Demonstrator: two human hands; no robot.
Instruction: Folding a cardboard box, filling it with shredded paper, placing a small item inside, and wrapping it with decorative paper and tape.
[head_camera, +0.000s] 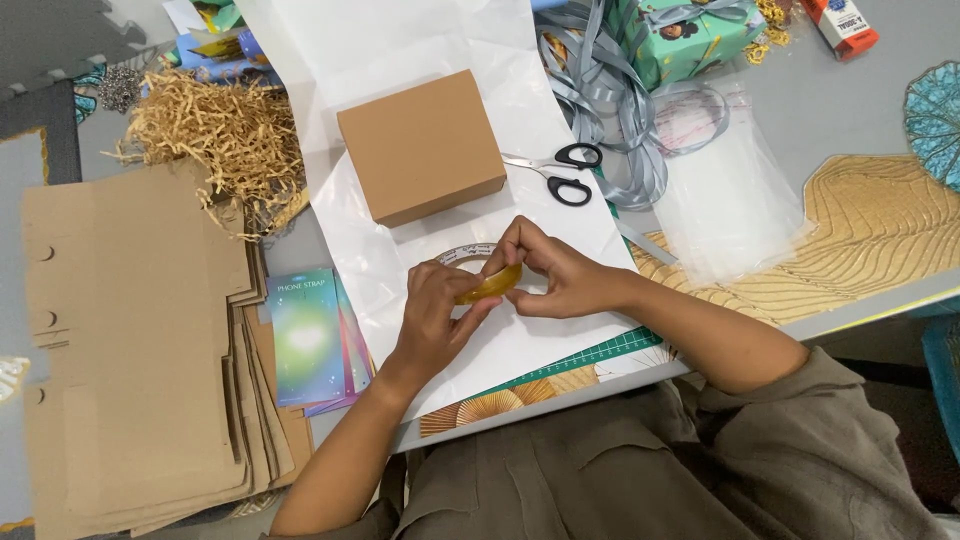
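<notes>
**Two hands are holding one roll of tape**

From the head camera, we are seeing our left hand (437, 318) and right hand (553, 272) both gripping the tape roll (482, 273) between them, over the white paper (400, 250). The brown box (420, 146) is sitting just behind it, scissors (560, 172) near our right.

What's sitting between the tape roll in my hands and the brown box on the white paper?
Nothing visible. Both hands, left and right, hold the tape roll just below the brown box; only bare white paper lies between. The scissors sit off to the right.
</notes>
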